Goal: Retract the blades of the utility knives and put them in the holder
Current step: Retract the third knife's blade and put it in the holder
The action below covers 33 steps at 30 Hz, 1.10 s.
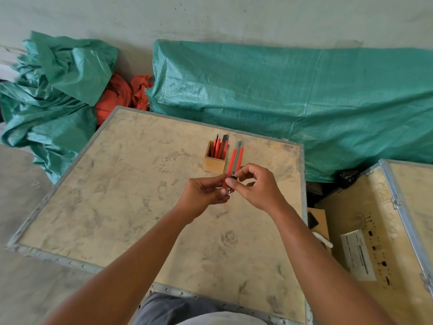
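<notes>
An orange utility knife (236, 160) is held upright above the wooden crate top (117, 195), its metal tip pointing away from me. My left hand (203, 193) pinches its lower end. My right hand (255, 186) grips the same end, thumb on the black slider. Just behind the knife stands a small wooden holder (214, 164) with several orange knives (219, 146) upright in it.
Green tarps (293, 102) lie bunched behind the crate, with orange cloth (121, 95) between them. A second crate (375, 231) with a white label stands to the right. The crate has metal edging (56, 256).
</notes>
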### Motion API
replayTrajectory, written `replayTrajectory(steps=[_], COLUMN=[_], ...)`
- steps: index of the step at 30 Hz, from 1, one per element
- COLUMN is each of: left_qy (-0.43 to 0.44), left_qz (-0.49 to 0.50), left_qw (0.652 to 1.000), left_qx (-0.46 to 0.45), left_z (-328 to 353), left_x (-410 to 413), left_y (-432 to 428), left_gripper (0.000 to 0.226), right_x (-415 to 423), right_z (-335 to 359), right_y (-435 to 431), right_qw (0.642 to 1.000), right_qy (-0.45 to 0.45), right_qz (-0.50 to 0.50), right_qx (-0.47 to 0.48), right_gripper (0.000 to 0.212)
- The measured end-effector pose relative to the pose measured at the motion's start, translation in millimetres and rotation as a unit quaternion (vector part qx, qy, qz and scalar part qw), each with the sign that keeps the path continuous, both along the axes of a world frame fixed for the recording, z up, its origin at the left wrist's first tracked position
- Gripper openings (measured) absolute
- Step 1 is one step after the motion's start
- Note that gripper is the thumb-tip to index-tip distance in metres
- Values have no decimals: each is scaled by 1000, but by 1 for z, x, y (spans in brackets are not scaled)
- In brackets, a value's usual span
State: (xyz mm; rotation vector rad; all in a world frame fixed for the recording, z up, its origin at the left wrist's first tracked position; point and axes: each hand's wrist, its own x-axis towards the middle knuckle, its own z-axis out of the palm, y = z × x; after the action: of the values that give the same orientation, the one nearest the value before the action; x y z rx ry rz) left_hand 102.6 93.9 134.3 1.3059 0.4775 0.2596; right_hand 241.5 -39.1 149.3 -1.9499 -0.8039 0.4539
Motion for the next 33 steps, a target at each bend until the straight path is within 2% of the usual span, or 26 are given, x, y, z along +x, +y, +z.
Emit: replayTrajectory(steps=[4,8,13,17,23,27,33], left_qy=[9,34,70,118,193,228,239], left_qz=[0,1,20,34,6,-20,-19], left_qw=[1000,999,994,974,933,915,912], left_qx=[-1,25,77,188,305,333,332], left_z=[-1,-3,-5,-10,-36,-53,-65], left_x=[10,27,56,80,106,118,129], left_y=[12,32,62,85,110,114,112], left_gripper=[43,44,41,36,68,81,59], right_x=[12,33,60,82,94,91,89], right_z=[0,-5,-1,-5,-35,-55,-77], right_y=[14,32,59,86,113,121,127], right_qw=[999,998,998,996,990,988,991], right_qy=[32,26,17,-10,-60,-82,-81], right_qz=[-24,-48,-56,-76,-125,-129,-105], right_qx=[35,29,35,35,24,7,-36], right_gripper=[12,23,27,26,22,21,27])
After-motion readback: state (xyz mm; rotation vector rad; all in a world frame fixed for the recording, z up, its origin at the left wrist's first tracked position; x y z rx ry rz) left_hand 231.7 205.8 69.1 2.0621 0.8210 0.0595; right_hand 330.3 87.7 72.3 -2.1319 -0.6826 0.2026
